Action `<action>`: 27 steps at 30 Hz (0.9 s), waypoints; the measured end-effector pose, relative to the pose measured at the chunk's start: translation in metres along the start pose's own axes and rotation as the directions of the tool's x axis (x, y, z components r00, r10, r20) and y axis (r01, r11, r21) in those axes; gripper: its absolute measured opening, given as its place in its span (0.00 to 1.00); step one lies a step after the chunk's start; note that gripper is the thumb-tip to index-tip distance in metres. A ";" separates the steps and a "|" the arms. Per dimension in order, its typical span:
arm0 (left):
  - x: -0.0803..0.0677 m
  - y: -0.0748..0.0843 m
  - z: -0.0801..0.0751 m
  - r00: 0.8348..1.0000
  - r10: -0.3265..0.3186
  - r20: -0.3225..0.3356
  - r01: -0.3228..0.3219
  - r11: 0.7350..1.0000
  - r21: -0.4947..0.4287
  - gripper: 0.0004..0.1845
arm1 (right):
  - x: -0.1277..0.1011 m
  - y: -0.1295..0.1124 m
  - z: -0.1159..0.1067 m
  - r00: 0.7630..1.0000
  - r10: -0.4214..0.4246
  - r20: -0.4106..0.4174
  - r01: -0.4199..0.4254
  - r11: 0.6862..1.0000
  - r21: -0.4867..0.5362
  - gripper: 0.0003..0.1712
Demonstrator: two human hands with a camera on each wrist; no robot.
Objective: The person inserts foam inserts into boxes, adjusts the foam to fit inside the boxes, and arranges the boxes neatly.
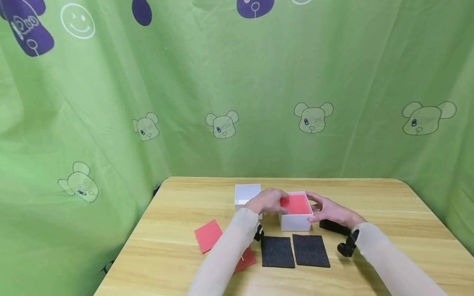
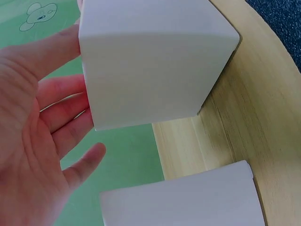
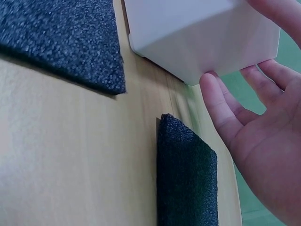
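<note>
An uncovered white box (image 1: pixel 295 222) stands on the table with a red square sheet (image 1: pixel 297 204) inside, close below its rim. Over the box's left rim reaches my left hand (image 1: pixel 267 200), its fingertips at the red sheet. In the left wrist view its fingers (image 2: pixel 66 110) are extended and spread, their tips hidden behind the box wall. My right hand (image 1: pixel 331 210) holds the box at its right side, thumb near the front corner and fingers farther back along the wall. The thumb touches the white wall (image 3: pixel 207 42) in the right wrist view.
Another white box part (image 1: pixel 247 190) stands left of my left hand. Two black foam squares (image 1: pixel 277 251) lie in front of the box, and a black foam piece (image 1: pixel 333 226) by my right wrist. Left are red squares (image 1: pixel 208 235), one partly under my sleeve. Behind hangs a green curtain (image 1: pixel 274 156).
</note>
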State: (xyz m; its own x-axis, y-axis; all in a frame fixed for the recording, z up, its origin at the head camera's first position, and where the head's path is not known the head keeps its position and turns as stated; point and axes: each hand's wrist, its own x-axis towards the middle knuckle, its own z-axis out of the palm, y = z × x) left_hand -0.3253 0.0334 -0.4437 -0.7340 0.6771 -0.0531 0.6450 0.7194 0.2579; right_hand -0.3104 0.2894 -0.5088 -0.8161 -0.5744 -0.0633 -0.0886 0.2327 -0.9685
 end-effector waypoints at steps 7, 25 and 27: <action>0.004 0.003 0.002 1.000 -0.013 -0.002 0.013 1.000 -0.001 0.30 | 0.000 -0.001 -0.001 1.000 -0.003 -0.008 0.003 1.000 -0.012 0.56; 0.003 -0.002 0.007 0.999 0.022 -0.030 -0.024 0.997 -0.078 0.27 | 0.001 0.000 0.000 1.000 0.006 -0.003 -0.006 1.000 -0.010 0.56; -0.001 -0.005 0.007 0.999 0.012 -0.044 -0.018 0.989 -0.146 0.27 | 0.000 -0.001 0.001 1.000 0.003 0.000 -0.003 1.000 -0.010 0.56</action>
State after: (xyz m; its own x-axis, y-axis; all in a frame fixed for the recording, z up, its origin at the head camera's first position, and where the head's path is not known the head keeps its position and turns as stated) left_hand -0.3261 0.0307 -0.4517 -0.7350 0.6780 -0.0079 0.6201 0.6768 0.3966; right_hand -0.3103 0.2886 -0.5083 -0.8166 -0.5734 -0.0665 -0.0916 0.2425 -0.9658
